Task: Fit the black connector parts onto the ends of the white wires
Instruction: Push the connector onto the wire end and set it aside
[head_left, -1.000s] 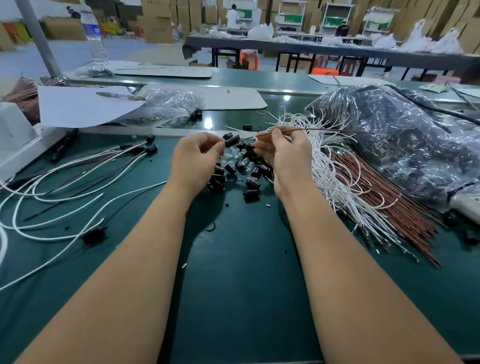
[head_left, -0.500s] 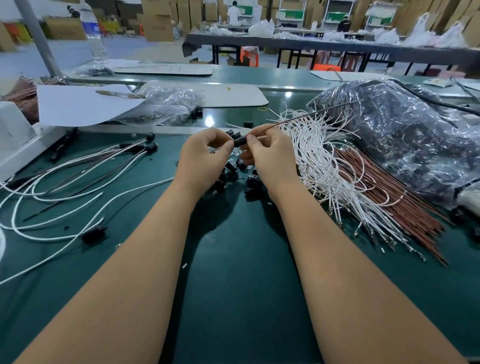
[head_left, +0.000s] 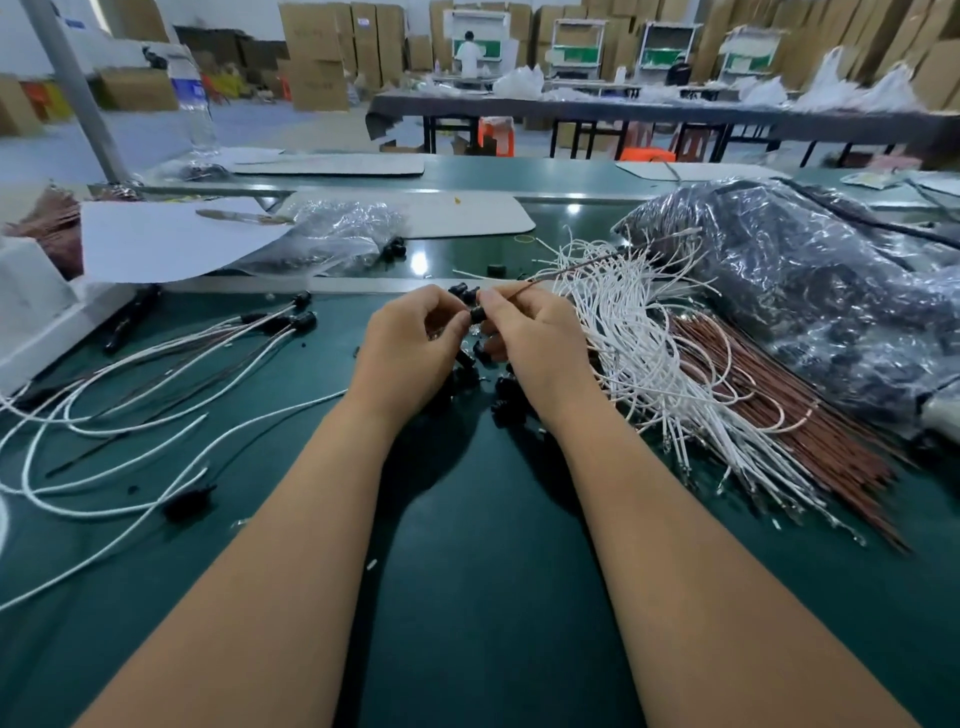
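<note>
Here, both hands met over the green tabletop (head_left: 467, 597), working one black connector.

The left hand (head_left: 410, 353) pinched the black connector (head_left: 477, 314) at its fingertips, while the right hand (head_left: 535, 343) pinched a thin brown wire (head_left: 582, 264) whose end reached the connector. Loose black connectors (head_left: 506, 397) lay just beneath the hands. The bundle of white wires (head_left: 644, 358) lay just right of the right hand, and finished wires (head_left: 156, 364) lay spread at left.
</note>
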